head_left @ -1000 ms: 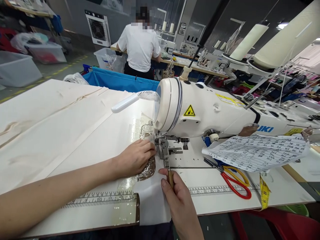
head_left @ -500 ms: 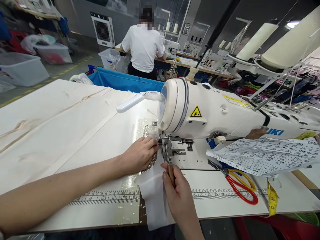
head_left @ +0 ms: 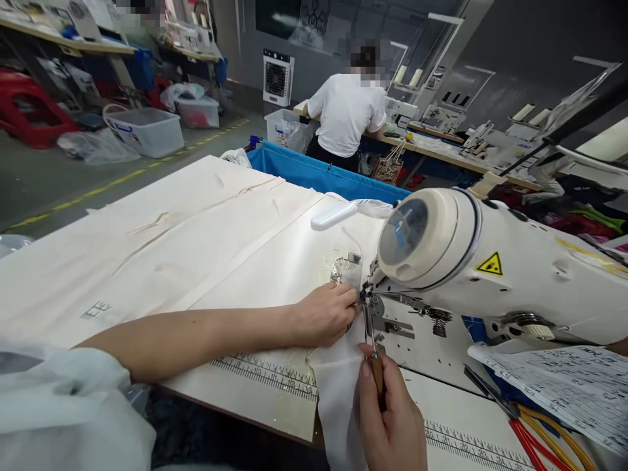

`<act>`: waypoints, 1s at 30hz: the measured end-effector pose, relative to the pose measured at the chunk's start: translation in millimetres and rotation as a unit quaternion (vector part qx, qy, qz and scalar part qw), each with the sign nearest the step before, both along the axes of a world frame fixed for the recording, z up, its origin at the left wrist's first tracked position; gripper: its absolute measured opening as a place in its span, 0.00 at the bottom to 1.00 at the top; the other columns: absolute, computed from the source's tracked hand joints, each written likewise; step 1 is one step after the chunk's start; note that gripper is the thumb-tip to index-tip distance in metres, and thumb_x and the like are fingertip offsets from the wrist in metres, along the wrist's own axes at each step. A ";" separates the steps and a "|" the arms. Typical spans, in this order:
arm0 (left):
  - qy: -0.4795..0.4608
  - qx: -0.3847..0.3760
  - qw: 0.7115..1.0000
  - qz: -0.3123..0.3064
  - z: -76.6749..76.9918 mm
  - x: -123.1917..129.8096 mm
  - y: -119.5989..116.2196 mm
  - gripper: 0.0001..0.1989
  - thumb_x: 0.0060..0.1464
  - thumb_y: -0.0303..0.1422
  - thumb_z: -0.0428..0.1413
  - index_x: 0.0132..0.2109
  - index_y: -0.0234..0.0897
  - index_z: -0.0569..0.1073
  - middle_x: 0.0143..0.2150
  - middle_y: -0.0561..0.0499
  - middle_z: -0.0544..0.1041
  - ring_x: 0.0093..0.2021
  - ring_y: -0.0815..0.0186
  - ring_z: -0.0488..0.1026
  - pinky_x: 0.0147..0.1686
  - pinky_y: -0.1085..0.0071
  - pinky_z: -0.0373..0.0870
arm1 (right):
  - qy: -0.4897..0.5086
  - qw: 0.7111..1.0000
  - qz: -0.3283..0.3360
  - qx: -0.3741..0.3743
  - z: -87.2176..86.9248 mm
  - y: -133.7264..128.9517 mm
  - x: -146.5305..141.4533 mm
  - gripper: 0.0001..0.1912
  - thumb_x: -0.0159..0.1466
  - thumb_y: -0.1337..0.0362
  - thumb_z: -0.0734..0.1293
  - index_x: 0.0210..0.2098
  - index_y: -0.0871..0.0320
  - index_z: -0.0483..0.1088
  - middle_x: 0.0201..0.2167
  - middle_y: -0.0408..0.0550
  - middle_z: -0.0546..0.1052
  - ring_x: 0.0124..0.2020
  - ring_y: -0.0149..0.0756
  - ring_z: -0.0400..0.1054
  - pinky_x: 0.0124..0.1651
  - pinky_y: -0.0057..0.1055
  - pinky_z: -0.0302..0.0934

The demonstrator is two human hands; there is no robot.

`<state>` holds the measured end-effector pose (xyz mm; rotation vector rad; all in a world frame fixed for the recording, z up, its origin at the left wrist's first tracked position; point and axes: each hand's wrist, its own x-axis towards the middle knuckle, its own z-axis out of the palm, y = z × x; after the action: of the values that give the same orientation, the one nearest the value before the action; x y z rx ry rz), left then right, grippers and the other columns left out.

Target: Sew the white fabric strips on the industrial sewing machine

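Note:
A white sewing machine (head_left: 520, 281) stands at the right, its needle area near the middle of the view. My left hand (head_left: 326, 315) is closed beside the needle and presser foot, its fingertips bunched at the white fabric (head_left: 338, 386); what they pinch is hidden. In my right hand (head_left: 390, 409) is a wooden-handled awl (head_left: 377, 373), its metal shaft pointing up at the presser foot. The fabric hangs over the table's front edge between my hands.
Scissors (head_left: 532, 425) and a written paper sheet (head_left: 564, 386) lie at the right. A blue cloth bin (head_left: 314, 171) stands behind the table. A person in a white shirt (head_left: 346, 114) sits further back, facing away.
The view has swung left, so the machine and both hands appear further right. My hands keep about the same places at the needle. My left sleeve now shows.

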<state>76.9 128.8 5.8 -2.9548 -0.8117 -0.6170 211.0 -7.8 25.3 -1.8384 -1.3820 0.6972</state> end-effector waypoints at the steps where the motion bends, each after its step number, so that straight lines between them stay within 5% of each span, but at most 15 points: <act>1: 0.006 -0.007 1.000 0.007 1.8 1.2 -0.3 0.15 0.65 0.28 0.45 0.38 0.28 0.76 0.43 0.38 0.73 0.42 0.57 0.70 0.38 0.61 0.72 | -0.003 1.000 -0.003 0.006 2.1 0.2 -3.0 0.22 0.68 0.44 0.58 0.50 0.50 0.71 0.47 0.49 0.81 0.46 0.47 0.75 0.43 0.34 0.65; 5: 0.052 -0.017 0.998 -0.007 9.8 8.3 0.0 0.09 0.61 0.31 0.52 0.37 0.28 0.74 0.37 0.39 0.73 0.38 0.57 0.69 0.34 0.63 0.72 | 0.004 0.998 -0.007 0.068 9.2 -1.4 -16.4 0.20 0.69 0.47 0.57 0.49 0.51 0.72 0.48 0.49 0.80 0.49 0.45 0.74 0.44 0.32 0.66; 10: 0.036 -0.007 0.999 0.030 6.2 13.9 2.7 0.10 0.63 0.26 0.47 0.38 0.31 0.73 0.36 0.41 0.74 0.36 0.57 0.69 0.29 0.65 0.72 | -0.039 0.985 0.061 0.156 3.2 -13.4 -24.0 0.18 0.71 0.55 0.55 0.50 0.52 0.72 0.44 0.51 0.81 0.40 0.43 0.77 0.42 0.34 0.67; 14: -0.079 -0.067 0.992 0.065 -4.4 7.5 10.6 0.08 0.58 0.22 0.49 0.37 0.33 0.73 0.37 0.44 0.76 0.38 0.61 0.71 0.36 0.64 0.74 | -0.067 0.988 0.046 0.128 -10.4 -15.1 -8.1 0.20 0.73 0.54 0.53 0.52 0.55 0.70 0.42 0.54 0.82 0.35 0.43 0.78 0.33 0.31 0.67; 18: -0.196 -0.182 0.963 0.033 -6.3 -0.4 18.6 0.09 0.56 0.23 0.48 0.33 0.35 0.73 0.36 0.47 0.76 0.39 0.63 0.73 0.39 0.66 0.73 | -0.133 0.985 0.020 0.107 -22.1 -3.6 12.3 0.23 0.74 0.54 0.51 0.55 0.61 0.66 0.36 0.55 0.81 0.29 0.43 0.77 0.23 0.30 0.61; 23: -0.209 -0.261 0.942 0.040 -0.5 -2.7 21.4 0.10 0.59 0.30 0.49 0.31 0.36 0.72 0.35 0.49 0.74 0.37 0.64 0.72 0.37 0.68 0.71 | -0.229 0.963 0.019 0.139 -29.5 11.2 14.0 0.21 0.73 0.63 0.50 0.53 0.61 0.69 0.42 0.55 0.81 0.31 0.41 0.77 0.26 0.30 0.62; 30: -0.208 -0.283 0.935 0.037 4.0 -2.5 21.3 0.12 0.60 0.32 0.48 0.32 0.37 0.73 0.35 0.50 0.75 0.37 0.65 0.73 0.36 0.71 0.71 | -0.250 0.954 0.033 0.165 -22.7 16.8 13.0 0.21 0.72 0.67 0.50 0.51 0.65 0.71 0.37 0.56 0.81 0.28 0.40 0.77 0.23 0.30 0.62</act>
<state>74.3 150.0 9.8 -3.3070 -1.3263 -1.2181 223.9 9.0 2.6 -1.7638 -1.7626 0.0085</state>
